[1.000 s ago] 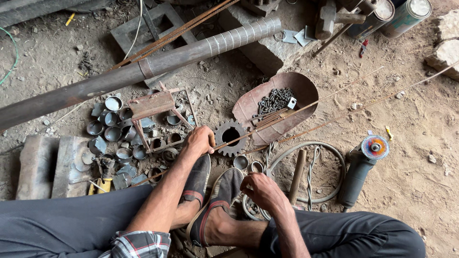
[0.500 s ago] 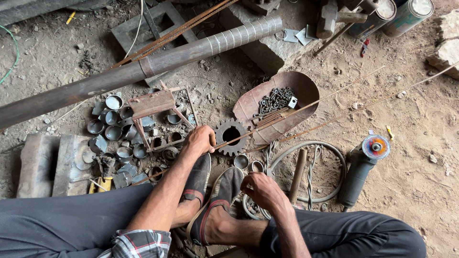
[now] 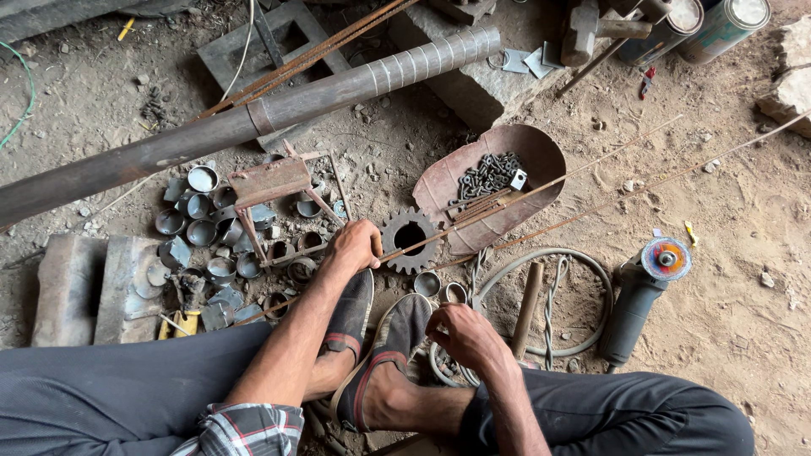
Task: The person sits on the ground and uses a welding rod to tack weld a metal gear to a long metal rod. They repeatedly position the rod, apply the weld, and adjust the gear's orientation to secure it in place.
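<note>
My left hand (image 3: pixel 355 246) is closed around the near end of a thin rusty rod (image 3: pixel 541 187), which runs up to the right across a toothed steel gear (image 3: pixel 409 240). The gear lies flat on the dirt just right of that hand. My right hand (image 3: pixel 463 335) rests lower, fingers curled, beside my grey shoe (image 3: pixel 397 338). It is just below two small metal rings (image 3: pixel 441 288). Whether it holds anything is hidden by the fingers.
A rusty scoop-shaped pan (image 3: pixel 541 160) holds bolts (image 3: pixel 488 175). Several short metal cups (image 3: pixel 203 228) surround a small red stand (image 3: pixel 272 182). A long pipe (image 3: pixel 253 127) crosses the top, an angle grinder (image 3: pixel 646 287) lies at right, and a wire hoop (image 3: pixel 549 304) with a wooden handle (image 3: pixel 527 308) lies near my feet.
</note>
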